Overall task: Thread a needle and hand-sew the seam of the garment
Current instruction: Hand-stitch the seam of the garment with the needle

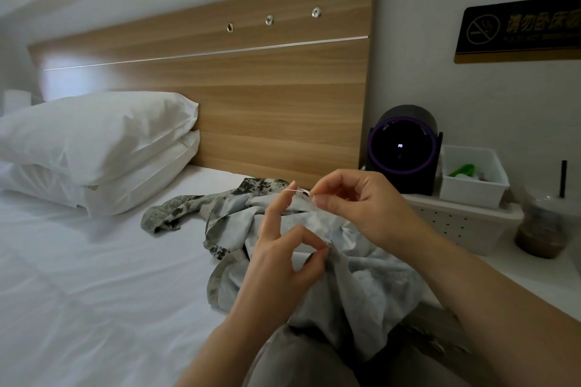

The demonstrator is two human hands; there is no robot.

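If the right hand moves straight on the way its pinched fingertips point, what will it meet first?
Probably the raised finger of the left hand, which the thread from the right hand reaches; depth is unclear.

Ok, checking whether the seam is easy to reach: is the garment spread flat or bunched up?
Bunched up: the garment lies crumpled in folds on the bed, one edge pinched by the left hand.

On my feed: white-sheeted bed [94, 276], two white pillows [103, 141] stacked at left against a wood-grain headboard [251, 104] with three metal studs [269, 20] and a thin metal strip. Plain white wall [440, 25], dark no-smoking sign [518, 30] upper right. Bedside ledge [534, 270] holds a round black device [404, 148] with a purple ring, a white bin [468, 195] and a lidded cup [542, 226] with a black straw. Light soft, even.
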